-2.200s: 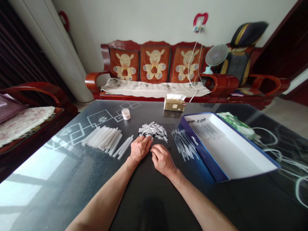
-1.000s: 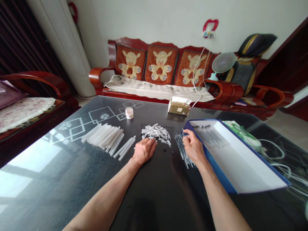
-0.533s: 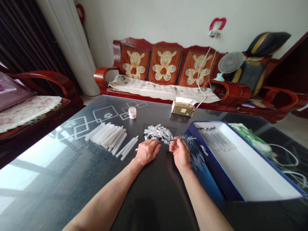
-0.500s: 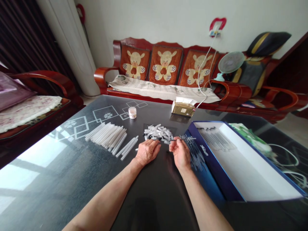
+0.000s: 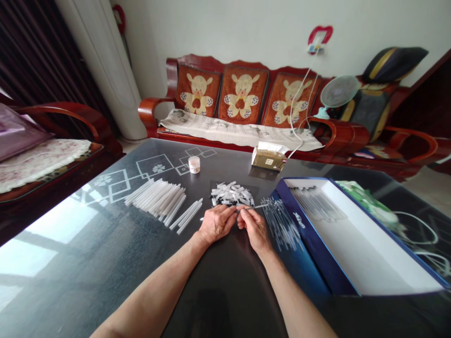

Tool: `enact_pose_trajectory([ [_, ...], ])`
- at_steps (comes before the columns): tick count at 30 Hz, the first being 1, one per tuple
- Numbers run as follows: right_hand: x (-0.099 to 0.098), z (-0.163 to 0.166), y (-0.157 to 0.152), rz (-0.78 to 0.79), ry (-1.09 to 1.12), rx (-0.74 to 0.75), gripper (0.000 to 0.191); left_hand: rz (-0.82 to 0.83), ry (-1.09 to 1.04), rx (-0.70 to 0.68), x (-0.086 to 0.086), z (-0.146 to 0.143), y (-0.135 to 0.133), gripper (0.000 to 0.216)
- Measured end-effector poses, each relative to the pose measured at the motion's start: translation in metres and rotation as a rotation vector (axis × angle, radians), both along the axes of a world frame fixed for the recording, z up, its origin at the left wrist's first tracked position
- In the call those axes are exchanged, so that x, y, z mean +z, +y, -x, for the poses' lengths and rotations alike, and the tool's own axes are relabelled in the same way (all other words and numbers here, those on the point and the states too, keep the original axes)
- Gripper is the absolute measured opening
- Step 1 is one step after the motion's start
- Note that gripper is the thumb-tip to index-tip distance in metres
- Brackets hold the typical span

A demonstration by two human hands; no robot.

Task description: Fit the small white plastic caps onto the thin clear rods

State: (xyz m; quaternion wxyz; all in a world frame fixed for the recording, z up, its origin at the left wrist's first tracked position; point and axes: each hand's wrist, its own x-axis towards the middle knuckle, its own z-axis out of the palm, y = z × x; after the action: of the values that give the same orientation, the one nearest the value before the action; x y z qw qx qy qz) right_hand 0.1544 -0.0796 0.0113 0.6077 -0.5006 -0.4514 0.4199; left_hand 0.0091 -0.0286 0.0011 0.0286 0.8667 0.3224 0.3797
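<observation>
My right hand [image 5: 252,226] pinches a thin pen refill [image 5: 261,206], whose pale end sticks out to the right. Its other end points at the fingertips of my left hand [image 5: 217,222], which are closed; whatever lies between them is too small to make out. Both hands nearly meet just in front of a heap of short white and black pen parts [image 5: 232,192]. To the right of my right hand lies a pile of dark thin refills [image 5: 282,224]. Left of my left hand are a stack of whitish pen barrels [image 5: 157,199] and several separate barrels [image 5: 186,215].
A blue open box [image 5: 352,244] with white inside stands at the right, finished-looking pens [image 5: 317,202] at its far end. Behind are a small round tub [image 5: 194,164] and a tissue box [image 5: 269,157]. A green bag [image 5: 369,202] and white cord lie beyond the box.
My right hand has moved left with the refill, bringing its end to my left fingertips. My left hand has hardly moved.
</observation>
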Motion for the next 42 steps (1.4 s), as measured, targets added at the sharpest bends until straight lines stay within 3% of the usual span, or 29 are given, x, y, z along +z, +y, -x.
enact_pose_trajectory([
  [5, 0.006, -0.004, 0.000, -0.005, -0.107, -0.053, 0.030, 0.008, -0.011, 0.039, 0.003, -0.001, -0.001, 0.026],
  [12, 0.008, -0.033, 0.013, -0.083, 0.383, -0.283, 0.029, -0.030, 0.039, 0.097, 0.002, -0.002, -0.001, 0.025],
  [18, 0.003, -0.027, 0.014, 0.007, 0.451, -0.262, 0.033, -0.054, 0.089, -0.006, 0.001, -0.002, 0.001, 0.033],
  [21, -0.001, -0.021, 0.011, 0.022, 0.194, -0.244, 0.030, -0.050, 0.106, -0.020, -0.002, -0.002, 0.003, 0.035],
  [25, 0.005, -0.021, 0.005, -0.113, -0.516, -0.145, 0.017, -0.048, 0.076, -0.028, -0.006, -0.002, 0.005, 0.037],
  [27, 0.010, -0.024, 0.002, -0.170, -0.820, -0.112, 0.020, -0.053, 0.047, -0.024, -0.006, -0.002, 0.005, 0.038],
  [32, 0.017, -0.027, -0.004, 0.009, -1.292, -0.078, 0.024, -0.055, 0.015, -0.020, -0.006, -0.002, 0.006, 0.038],
  [35, 0.018, -0.026, -0.006, 0.098, -1.411, -0.042, 0.022, -0.043, 0.016, -0.022, -0.005, -0.002, 0.006, 0.037],
  [38, 0.017, -0.026, -0.006, 0.081, -1.394, -0.015, 0.022, -0.035, 0.014, -0.025, -0.005, -0.002, 0.005, 0.035],
  [42, 0.010, -0.026, 0.000, -0.038, -1.012, -0.053, 0.019, -0.027, -0.019, -0.034, -0.004, -0.002, 0.005, 0.028],
])
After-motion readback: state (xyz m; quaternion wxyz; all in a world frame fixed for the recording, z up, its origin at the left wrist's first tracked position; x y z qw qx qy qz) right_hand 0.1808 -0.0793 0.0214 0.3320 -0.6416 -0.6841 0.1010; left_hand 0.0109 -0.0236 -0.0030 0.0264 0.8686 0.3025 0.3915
